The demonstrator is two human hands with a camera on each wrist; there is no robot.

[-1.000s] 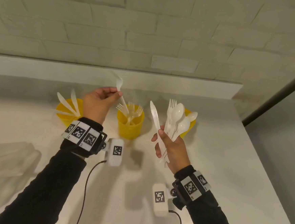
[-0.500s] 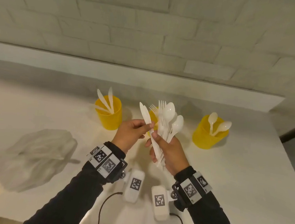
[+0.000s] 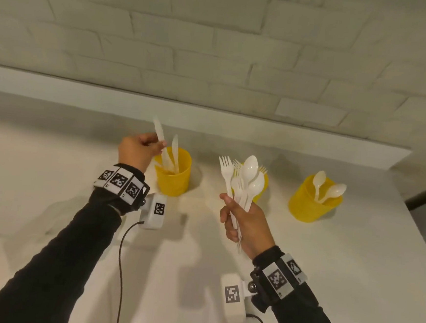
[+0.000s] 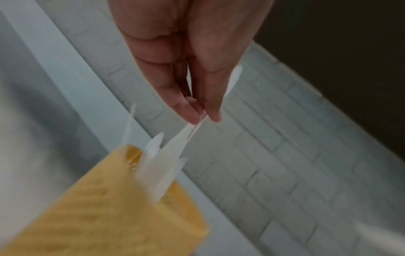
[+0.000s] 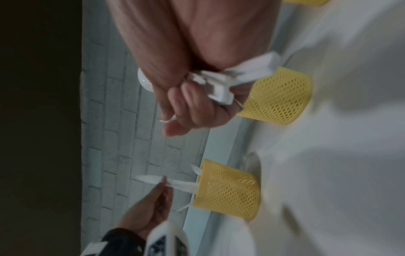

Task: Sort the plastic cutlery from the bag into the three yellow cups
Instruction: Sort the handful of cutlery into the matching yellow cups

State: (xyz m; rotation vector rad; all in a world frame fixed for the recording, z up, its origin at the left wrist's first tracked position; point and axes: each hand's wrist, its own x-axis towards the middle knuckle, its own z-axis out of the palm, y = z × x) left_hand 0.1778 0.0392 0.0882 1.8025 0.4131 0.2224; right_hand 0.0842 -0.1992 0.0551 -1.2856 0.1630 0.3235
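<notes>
A pale, smooth tabletop (image 3: 351, 274) meets a painted brick wall (image 3: 216, 47). Three yellow mesh cups stand along the far side. The left hand (image 3: 136, 152) pinches a white plastic knife (image 3: 159, 131) over the left cup (image 3: 173, 178); the right hand (image 3: 245, 220) grips a bundle of forks and spoons (image 3: 243, 181), partly hiding the middle cup (image 3: 262, 188).
</notes>
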